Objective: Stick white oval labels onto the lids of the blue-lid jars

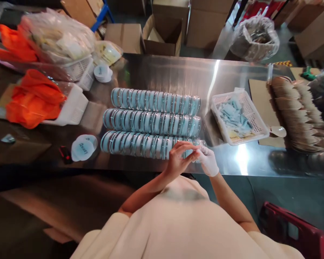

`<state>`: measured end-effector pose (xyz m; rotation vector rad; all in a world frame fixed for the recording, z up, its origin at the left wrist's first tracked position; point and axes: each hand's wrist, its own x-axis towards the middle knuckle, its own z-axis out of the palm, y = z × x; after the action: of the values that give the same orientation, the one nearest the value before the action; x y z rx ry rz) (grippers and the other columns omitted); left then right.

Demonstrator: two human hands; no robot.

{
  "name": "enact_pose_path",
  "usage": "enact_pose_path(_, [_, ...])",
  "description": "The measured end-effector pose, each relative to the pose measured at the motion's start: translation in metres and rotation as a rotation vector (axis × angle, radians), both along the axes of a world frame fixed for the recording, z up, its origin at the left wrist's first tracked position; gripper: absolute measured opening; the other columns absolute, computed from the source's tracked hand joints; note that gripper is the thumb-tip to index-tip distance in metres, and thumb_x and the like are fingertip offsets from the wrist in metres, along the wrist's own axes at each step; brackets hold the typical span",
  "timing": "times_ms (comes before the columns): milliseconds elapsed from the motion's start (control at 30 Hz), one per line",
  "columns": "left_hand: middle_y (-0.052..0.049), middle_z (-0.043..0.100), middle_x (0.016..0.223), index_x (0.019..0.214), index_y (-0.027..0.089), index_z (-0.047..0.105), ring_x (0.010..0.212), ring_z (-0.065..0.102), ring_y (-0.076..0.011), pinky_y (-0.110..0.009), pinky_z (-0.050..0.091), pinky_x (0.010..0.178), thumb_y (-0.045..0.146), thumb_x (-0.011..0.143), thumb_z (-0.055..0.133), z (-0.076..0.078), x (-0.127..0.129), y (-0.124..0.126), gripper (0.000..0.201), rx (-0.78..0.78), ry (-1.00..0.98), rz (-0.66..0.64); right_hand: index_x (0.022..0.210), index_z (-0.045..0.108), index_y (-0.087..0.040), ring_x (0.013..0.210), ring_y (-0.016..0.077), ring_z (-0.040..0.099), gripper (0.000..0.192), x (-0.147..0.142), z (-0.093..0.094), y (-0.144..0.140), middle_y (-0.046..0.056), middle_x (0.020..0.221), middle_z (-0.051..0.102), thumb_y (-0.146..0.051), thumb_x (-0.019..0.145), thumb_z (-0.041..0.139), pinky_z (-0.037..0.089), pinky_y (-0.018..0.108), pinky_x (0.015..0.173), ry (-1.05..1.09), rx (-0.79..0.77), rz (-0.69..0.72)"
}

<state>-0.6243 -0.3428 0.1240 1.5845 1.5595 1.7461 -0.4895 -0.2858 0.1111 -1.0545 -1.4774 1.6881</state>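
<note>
My left hand [179,158], bare, has its thumb and fingers brought together in a pinch. They meet the fingertips of my right hand [209,162], which wears a white glove and is also closed. Anything small between the two sets of fingertips is too hidden to name. Both hands are over the near edge of the metal table, at the right end of the front row of clear round containers [135,144]. Behind it run a middle row [151,122] and a back row [155,100] of the same containers, packed side by side, with pale blue showing inside.
A white basket [255,111] of small pale blue packets stands right, beside stacked brown cardboard pieces [294,111]. At left are round printed labels [83,147], a red-black tool [65,154], more round labels [103,73] and orange cloth [35,99] over a white bin [74,108].
</note>
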Motion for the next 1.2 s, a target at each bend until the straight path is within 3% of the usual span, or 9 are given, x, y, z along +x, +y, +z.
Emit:
enact_pose_path(100, [-0.005, 0.069, 0.091, 0.102, 0.022, 0.068, 0.087, 0.065, -0.0191, -0.034, 0.053, 0.085, 0.058, 0.086, 0.071, -0.008, 0.016, -0.011, 0.040, 0.099, 0.233, 0.146, 0.077, 0.064, -0.021, 0.065, 0.0130, 0.055, 0.035, 0.006, -0.004, -0.008, -0.001, 0.071, 0.061, -0.054, 0.087, 0.067, 0.049, 0.028, 0.067, -0.102, 0.223, -0.251])
enact_pose_path(233, [-0.004, 0.069, 0.089, 0.099, 0.024, 0.067, 0.085, 0.065, -0.0187, -0.034, 0.052, 0.085, 0.047, 0.094, 0.066, -0.013, 0.041, -0.021, 0.023, 0.106, 0.496, -0.049, 0.098, 0.065, -0.022, 0.084, 0.0170, 0.062, 0.020, 0.009, -0.011, -0.014, 0.002, 0.090, 0.064, -0.041, 0.092, 0.063, 0.052, 0.034, 0.084, -0.190, 0.472, -0.586])
enact_pose_path(400, [-0.007, 0.068, 0.093, 0.100, 0.022, 0.064, 0.091, 0.065, -0.0195, -0.033, 0.053, 0.083, 0.034, 0.103, 0.052, -0.018, 0.056, -0.020, 0.017, 0.069, 0.414, -0.133, 0.123, 0.054, -0.022, 0.105, 0.0226, 0.062, 0.037, 0.011, -0.016, -0.013, 0.008, 0.112, 0.061, -0.038, 0.091, 0.062, 0.047, 0.045, 0.103, -0.255, 0.693, -0.729])
enact_pose_path(533, [-0.007, 0.066, 0.090, 0.091, 0.022, 0.062, 0.088, 0.063, -0.0214, -0.036, 0.051, 0.082, 0.038, 0.104, 0.048, -0.021, 0.057, -0.017, 0.025, 0.013, 0.464, -0.134, 0.142, 0.038, -0.022, 0.124, 0.0276, 0.054, 0.058, 0.012, -0.017, -0.010, 0.015, 0.134, 0.049, -0.039, 0.091, 0.058, 0.039, 0.052, 0.113, -0.289, 0.764, -0.808])
enact_pose_path(733, [-0.005, 0.063, 0.081, 0.086, 0.020, 0.058, 0.082, 0.060, -0.0211, -0.036, 0.049, 0.079, 0.037, 0.106, 0.041, -0.020, 0.055, -0.019, 0.031, -0.030, 0.465, -0.260, 0.158, 0.011, -0.024, 0.144, 0.0340, 0.037, 0.101, 0.014, -0.012, 0.000, 0.020, 0.159, 0.022, -0.048, 0.080, 0.070, 0.025, 0.062, 0.120, -0.270, 0.723, -0.777])
enact_pose_path(900, [-0.007, 0.061, 0.082, 0.088, 0.017, 0.059, 0.082, 0.059, -0.0212, -0.035, 0.049, 0.079, 0.039, 0.107, 0.031, -0.013, 0.058, -0.021, 0.040, -0.038, 0.616, -0.365, 0.159, 0.008, -0.042, 0.140, 0.0298, 0.044, 0.094, 0.010, -0.011, 0.003, 0.010, 0.162, 0.024, -0.059, 0.084, 0.062, 0.038, 0.063, 0.111, -0.034, 0.263, -0.630])
enact_pose_path(1000, [-0.008, 0.061, 0.083, 0.088, 0.016, 0.059, 0.084, 0.059, -0.0216, -0.035, 0.049, 0.080, 0.038, 0.108, 0.031, -0.010, 0.057, -0.022, 0.041, -0.026, 0.698, -0.363, 0.157, 0.014, -0.040, 0.134, 0.0277, 0.050, 0.091, 0.006, -0.012, 0.001, 0.012, 0.159, 0.027, -0.061, 0.084, 0.063, 0.046, 0.057, 0.107, 0.079, 0.064, -0.566])
enact_pose_path(1067, [-0.008, 0.061, 0.083, 0.087, 0.016, 0.058, 0.084, 0.059, -0.0214, -0.034, 0.050, 0.080, 0.038, 0.108, 0.031, -0.011, 0.057, -0.025, 0.041, -0.026, 0.702, -0.362, 0.154, 0.021, -0.036, 0.132, 0.0263, 0.052, 0.084, 0.004, -0.011, -0.001, 0.013, 0.157, 0.030, -0.058, 0.085, 0.063, 0.045, 0.055, 0.108, 0.129, 0.068, -0.604])
enact_pose_path(1200, [-0.006, 0.064, 0.084, 0.090, 0.018, 0.059, 0.081, 0.060, -0.0194, -0.033, 0.051, 0.079, 0.037, 0.106, 0.040, -0.012, 0.054, -0.030, 0.032, 0.048, 0.501, -0.365, 0.149, 0.028, -0.033, 0.130, 0.0247, 0.054, 0.067, 0.002, -0.003, -0.006, 0.012, 0.152, 0.037, -0.050, 0.091, 0.057, 0.041, 0.056, 0.112, 0.166, 0.282, -0.732])
